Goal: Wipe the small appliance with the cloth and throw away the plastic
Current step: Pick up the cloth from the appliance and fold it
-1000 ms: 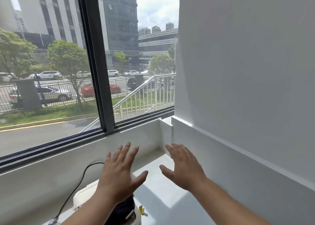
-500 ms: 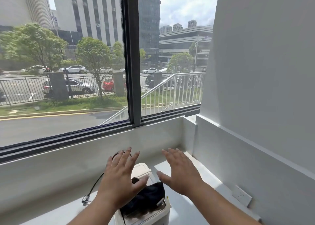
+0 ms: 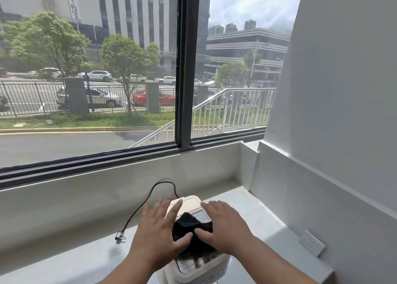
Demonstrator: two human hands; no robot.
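Note:
A small cream-white appliance point(image 3: 193, 202) stands on the white counter point(image 3: 64, 260) below the window. A black cloth point(image 3: 189, 225) lies bunched on its top. My left hand point(image 3: 156, 234) hovers over the appliance's left side, fingers spread and straight, thumb near the cloth. My right hand point(image 3: 225, 225) is spread over the right side, its thumb at the cloth's edge. Neither hand grips anything. No plastic shows in view.
A black power cord point(image 3: 148, 200) loops from behind the appliance to an unplugged plug point(image 3: 119, 237) on the counter. A wall socket point(image 3: 311, 242) sits on the right wall. The window ledge and white walls close in the back and right.
The view has tilted down and swung left, bringing the appliance and cloth into full view. Both hands have lowered toward the appliance's top and now flank the cloth.

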